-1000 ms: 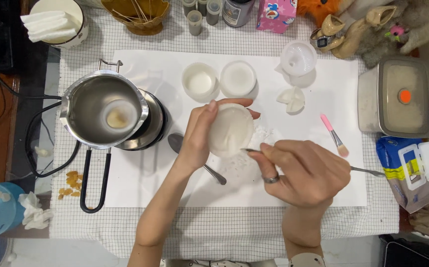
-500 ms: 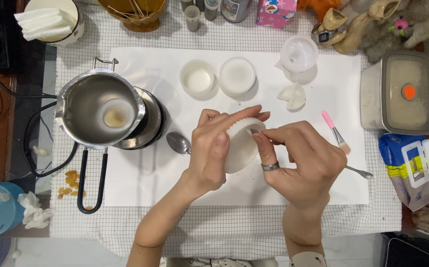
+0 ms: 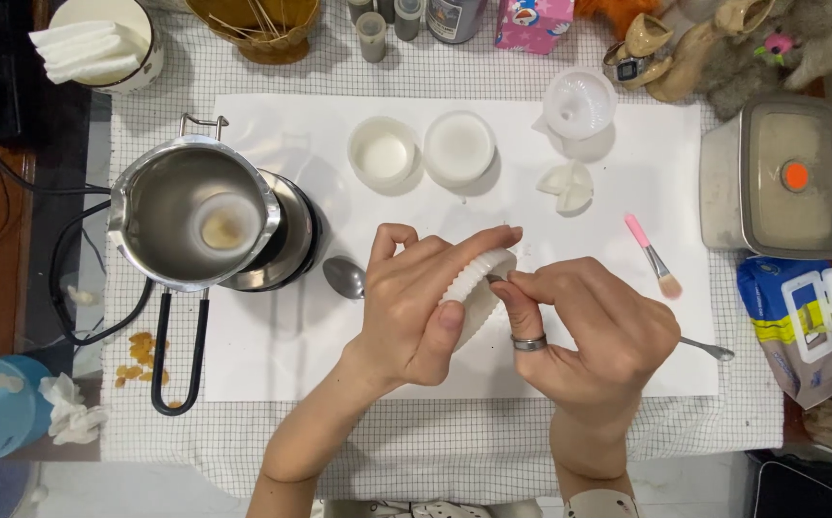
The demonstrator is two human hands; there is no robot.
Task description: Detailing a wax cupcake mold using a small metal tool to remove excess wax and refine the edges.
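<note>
The left hand (image 3: 416,307) grips a white ribbed mould (image 3: 478,288) tilted on edge between both hands, while the right hand (image 3: 589,331) pinches a thin metal tool (image 3: 713,350) against its rim. Working the tip gently around the edge seems wisest. Beyond the left hand lies a spoon (image 3: 344,278), then a steel pot (image 3: 195,216).

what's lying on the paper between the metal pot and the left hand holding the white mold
In the head view, a metal spoon lies between the metal pot and the left hand, its bowl showing, its handle hidden under the hand holding the white mold.
</note>
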